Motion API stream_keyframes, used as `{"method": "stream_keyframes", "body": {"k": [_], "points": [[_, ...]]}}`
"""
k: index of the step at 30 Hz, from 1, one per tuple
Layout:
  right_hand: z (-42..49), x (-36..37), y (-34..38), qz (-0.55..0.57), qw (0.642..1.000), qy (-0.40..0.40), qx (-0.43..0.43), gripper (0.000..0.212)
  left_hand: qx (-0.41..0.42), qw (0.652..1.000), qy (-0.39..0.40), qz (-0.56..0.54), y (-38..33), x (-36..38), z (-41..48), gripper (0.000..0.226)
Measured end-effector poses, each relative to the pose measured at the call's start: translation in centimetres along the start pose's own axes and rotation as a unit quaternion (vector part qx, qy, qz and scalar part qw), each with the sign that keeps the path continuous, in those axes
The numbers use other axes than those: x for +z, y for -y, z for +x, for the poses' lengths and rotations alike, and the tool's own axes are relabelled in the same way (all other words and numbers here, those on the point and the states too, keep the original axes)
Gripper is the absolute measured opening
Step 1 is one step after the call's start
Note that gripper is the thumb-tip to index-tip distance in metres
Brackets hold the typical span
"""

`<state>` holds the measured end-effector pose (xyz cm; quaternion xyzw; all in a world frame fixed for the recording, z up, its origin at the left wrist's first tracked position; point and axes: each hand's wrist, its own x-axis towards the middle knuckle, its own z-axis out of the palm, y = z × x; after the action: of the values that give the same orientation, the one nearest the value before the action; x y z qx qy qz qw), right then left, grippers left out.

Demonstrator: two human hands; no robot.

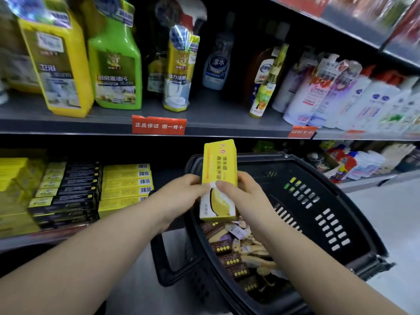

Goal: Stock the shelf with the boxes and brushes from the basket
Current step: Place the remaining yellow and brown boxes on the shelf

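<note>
Both forearms reach in from the bottom edge. At the left, the left hand (181, 196) curls its fingers round the left edge of an upright yellow box (219, 169). The right hand (244, 193) pinches the box's right edge, its thumb laid across the printed front. The box is held up over the left end of a black basket (261, 169), in which small brown boxes (229, 248) and pale brushes (256, 254) lie heaped.

To the left, the lower shelf (22, 242) carries flat stacks of black cartons (68, 192) and yellow cartons (125, 185). The upper shelf (204, 114) holds a yellow bottle (56, 64) and a green bottle (116, 64), with a red label (159, 125) on its edge and white bottles (341, 98) crowded at the right. Pale floor (397, 212) shows beyond the basket.
</note>
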<state>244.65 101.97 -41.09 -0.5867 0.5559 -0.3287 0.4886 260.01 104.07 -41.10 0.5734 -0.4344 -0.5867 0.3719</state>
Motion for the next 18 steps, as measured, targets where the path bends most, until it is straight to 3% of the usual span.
{"method": "stream_keyframes", "body": {"k": [2,4,7,10,14,18], "points": [[-0.5,0.4,0.6,-0.096,0.992,-0.015,-0.077,0.024,0.015,1.0,0.01,-0.017,0.0,-0.1,-0.2,0.055],[-1.0,1.3,0.7,-0.139,0.981,0.04,-0.126,0.037,-0.012,0.996,0.041,-0.075,-0.2,-0.3,-0.3,0.065],[-1.3,2.1,0.6,-0.137,0.977,0.109,-0.122,0.054,-0.046,0.996,0.029,-0.076,-0.2,-1.3,0.1,0.051],[-1.0,1.4,0.6,-0.117,0.98,0.115,-0.115,0.043,-0.069,0.993,0.013,-0.098,-0.4,-2.6,0.5,0.043],[-0.2,0.8,1.0,-0.157,0.973,0.117,-0.121,0.034,-0.092,0.988,0.061,-0.108,-0.8,-4.7,0.7,0.036],[1.9,1.5,2.9,-0.209,0.957,0.123,-0.159,0.063,-0.1,0.988,0.096,-0.074,-1.0,-7.3,0.7,0.04]]}}
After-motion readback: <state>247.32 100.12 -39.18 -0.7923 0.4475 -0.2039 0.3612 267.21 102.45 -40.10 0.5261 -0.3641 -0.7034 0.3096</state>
